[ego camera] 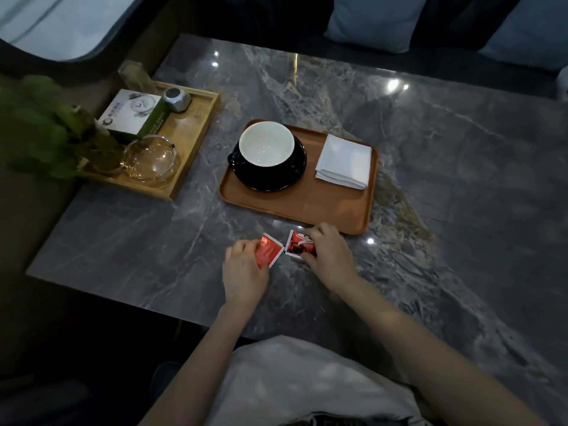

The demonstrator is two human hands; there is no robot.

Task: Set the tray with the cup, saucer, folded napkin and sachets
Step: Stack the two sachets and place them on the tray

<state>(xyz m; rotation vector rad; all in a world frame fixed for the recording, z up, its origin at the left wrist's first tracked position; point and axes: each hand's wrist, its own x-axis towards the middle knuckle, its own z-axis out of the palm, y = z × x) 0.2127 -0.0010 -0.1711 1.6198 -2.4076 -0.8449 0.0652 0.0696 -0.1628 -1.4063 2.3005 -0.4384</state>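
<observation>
- Down at the near edge of the brown tray (295, 207), both hands work on the grey marble table (430, 179).
- Left hand (244, 272) pinches a red sachet (269, 251) between thumb and curled fingers; the sachet is tilted, one edge lifted off the table.
- Right hand (330, 256) grips a second red sachet (299, 245), fingers curled over its far and near edges; it lies just right of the first, the two nearly touching.
- Both sachets sit on the table, just near of the tray, not on it.
- On the tray's left part a black saucer (270, 176) carries a cup (266, 143), black outside, white inside, upright.
- On the tray's right part lies a white folded napkin (344, 161), apart from the saucer.
- Far left, a wooden tray (196, 124) holds a glass ashtray (150, 158), a box (132, 113) and a plant (46, 130).
</observation>
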